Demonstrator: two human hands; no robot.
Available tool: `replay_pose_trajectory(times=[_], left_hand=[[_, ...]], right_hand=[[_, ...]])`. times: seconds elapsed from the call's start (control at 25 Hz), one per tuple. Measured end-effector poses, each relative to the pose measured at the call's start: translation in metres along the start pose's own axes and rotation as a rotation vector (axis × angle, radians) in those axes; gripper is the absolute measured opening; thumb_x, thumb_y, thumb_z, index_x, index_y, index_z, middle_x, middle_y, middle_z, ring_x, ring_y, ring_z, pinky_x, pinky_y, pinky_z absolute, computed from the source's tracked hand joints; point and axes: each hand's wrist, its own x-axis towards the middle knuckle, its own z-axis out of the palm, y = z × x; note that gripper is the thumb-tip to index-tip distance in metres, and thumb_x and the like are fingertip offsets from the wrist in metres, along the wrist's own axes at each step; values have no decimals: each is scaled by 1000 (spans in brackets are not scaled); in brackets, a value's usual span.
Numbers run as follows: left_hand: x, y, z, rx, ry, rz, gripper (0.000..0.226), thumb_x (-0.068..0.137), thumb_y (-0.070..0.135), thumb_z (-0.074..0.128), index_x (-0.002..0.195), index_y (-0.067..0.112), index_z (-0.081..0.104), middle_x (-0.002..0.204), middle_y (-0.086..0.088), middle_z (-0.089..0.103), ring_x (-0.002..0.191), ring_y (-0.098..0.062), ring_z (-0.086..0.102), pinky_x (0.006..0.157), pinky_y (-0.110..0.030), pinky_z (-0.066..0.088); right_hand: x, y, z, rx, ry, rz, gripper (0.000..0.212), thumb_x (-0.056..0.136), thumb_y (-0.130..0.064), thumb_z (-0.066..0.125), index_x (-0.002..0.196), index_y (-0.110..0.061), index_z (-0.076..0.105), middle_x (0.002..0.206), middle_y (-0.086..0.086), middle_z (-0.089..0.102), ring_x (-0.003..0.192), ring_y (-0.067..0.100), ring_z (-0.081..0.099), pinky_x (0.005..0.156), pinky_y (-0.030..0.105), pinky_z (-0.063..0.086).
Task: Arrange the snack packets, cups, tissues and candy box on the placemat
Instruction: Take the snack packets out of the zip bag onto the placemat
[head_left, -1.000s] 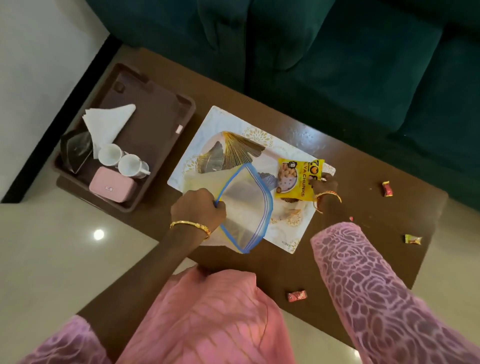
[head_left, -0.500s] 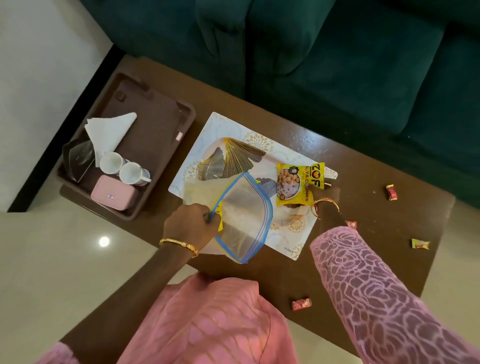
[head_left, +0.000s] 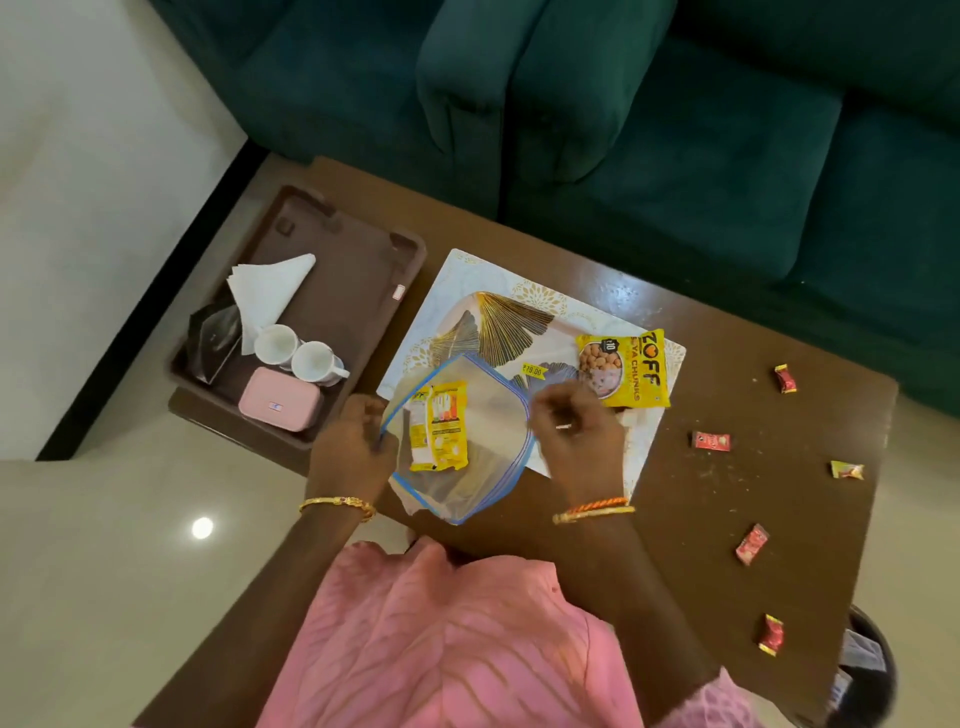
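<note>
We see a clear zip bag (head_left: 467, 441) with a blue rim held open over the near edge of the placemat (head_left: 467, 280), and inside it lies a yellow snack packet (head_left: 439, 426). The left hand (head_left: 353, 447) pinches the bag's left rim, fingers closed on it, while the right hand (head_left: 576, 436) grips the right rim, curled shut around the plastic. A second yellow snack packet (head_left: 623, 369), printed with soya chunks, lies flat on the placemat's far right part, just beside the right hand. To the left of the placemat sits a brown tray (head_left: 343, 260) holding folded white tissues (head_left: 270, 283), two white cups (head_left: 296, 353) side by side, a pink candy box (head_left: 280, 405) at the near end, and a dark foil packet (head_left: 213, 338) against its left wall. Several wrapped candies (head_left: 711, 440) lie scattered on the brown table (head_left: 727, 338) well to the right of the placemat. A green sofa (head_left: 675, 130) stands beyond the table.
</note>
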Motion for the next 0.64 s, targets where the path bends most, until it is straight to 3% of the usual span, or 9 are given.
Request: replay_pose_trajectory(times=[0.08,0.16,0.28,0.4,0.48,0.64], left_hand=[[1,-9,-3,15,-22,35,27,75,2,62,101,7,63,95,-15,72,85,-34,67,78,-35,50],[-3,-8,4,10,-57,58,26,75,2,61,100,8,65,92,-15,72,84,-34,67,75,-33,50],[-8,-20,-1,-8,-88,65,24,74,4,60,97,8,64,84,-16,71,81,-36,65,70,-32,48],[-5,-37,-8,-15,-117,75,20,76,11,60,96,11,63,80,-13,71,80,-34,66,68,-34,50],[-2,-44,-10,-11,-141,70,17,77,16,61,93,13,64,82,-9,72,81,-32,66,67,-33,50],[10,-55,-15,-3,-168,78,11,78,20,61,87,14,63,80,-8,71,80,-31,66,66,-35,51]], right_hand=[[-13,0,21,-164,-241,-21,10,76,3,63,79,-5,68,76,11,71,67,19,64,63,16,50],[-8,15,39,-417,-409,56,14,78,-2,62,89,-3,68,90,17,71,85,28,66,76,28,52],[-5,30,95,-732,-547,353,36,80,-12,64,113,-1,56,118,19,61,112,34,56,90,36,48],[-3,44,141,-814,-549,483,43,79,-16,67,118,-3,54,126,14,60,119,28,56,96,33,47],[-2,55,155,-803,-431,604,45,80,-17,68,119,-2,52,127,12,58,119,25,56,97,32,47],[-6,61,168,-789,-311,686,33,85,-18,59,114,-3,57,123,14,62,115,29,59,93,35,48]])
